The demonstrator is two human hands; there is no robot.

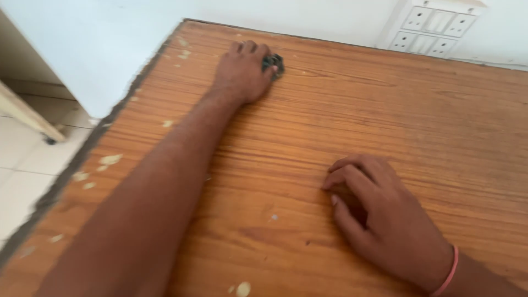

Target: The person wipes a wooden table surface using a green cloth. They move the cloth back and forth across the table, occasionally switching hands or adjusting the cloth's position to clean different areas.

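The left hand (242, 71) is stretched far out toward the back corner of the table (385, 126), fingers curled down over a small dark object (274, 64). The object is blackish with a faint metallic glint; only a bit of it shows past the fingertips, and it is too blurred and too covered to tell what it is. It lies on the table near the far edge, just short of the wall. The left grip is closed about the object, fingertips pressing on it; whether it is lifted or only pinned to the wood I cannot tell.

The right hand (379, 220) rests on the table nearer the person, well apart from the left. Its fingers are bent under, knuckles raised, the tips touching the wood. The grip is loosely curled and nothing can be seen in it. A thin pink band (448, 275) circles the right wrist.

The table is orange-brown wood with a strong straight grain. Pale chips and flecks dot its left side, and the left edge is worn, rough and dark. Behind it stands a white wall (308, 16) carrying a white switch and socket panel (434, 27) at the upper right. To the left, below the table, is a pale tiled floor (22, 165) with a light wooden bar (27, 115) slanting across it.
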